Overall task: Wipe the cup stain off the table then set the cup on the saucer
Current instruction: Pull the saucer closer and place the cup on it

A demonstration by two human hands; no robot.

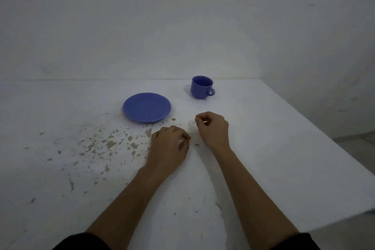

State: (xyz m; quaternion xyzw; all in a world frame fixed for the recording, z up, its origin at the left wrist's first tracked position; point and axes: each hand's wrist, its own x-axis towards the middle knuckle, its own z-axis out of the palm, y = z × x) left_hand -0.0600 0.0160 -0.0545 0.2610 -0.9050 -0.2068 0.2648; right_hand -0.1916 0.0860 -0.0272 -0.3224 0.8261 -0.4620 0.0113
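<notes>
We find no text, label, brand, number or sign that can be read anywhere here.
</notes>
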